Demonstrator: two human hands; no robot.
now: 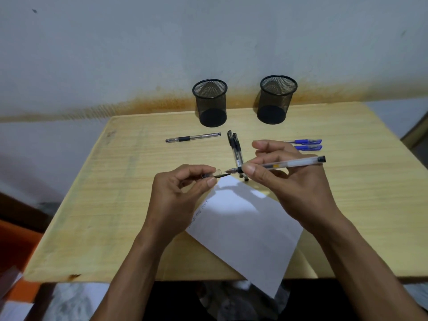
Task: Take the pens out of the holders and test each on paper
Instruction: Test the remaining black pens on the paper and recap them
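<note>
My right hand (pixel 284 179) grips a clear pen with a black end (pixel 298 162), held level above the table with its bare tip pointing left. My left hand (pixel 183 186) pinches that pen's clear cap (pixel 215 175), whose black clip almost meets the tip. Under both hands lies a white sheet of paper (pixel 245 230) with faint writing along its left edge. Two black mesh holders (pixel 210 103) (pixel 275 100) stand at the table's far edge, with nothing visible inside. On the table lie one black pen (pixel 193 137), two black pens side by side (pixel 236 151) and two blue pens (pixel 308 144).
The wooden table (pixel 111 205) stands against a grey wall with a rusty stain. The paper's near corner hangs over the table's front edge. An orange object (pixel 14 246) sits low at the left, and a curved chair edge (pixel 416 133) shows at the right.
</note>
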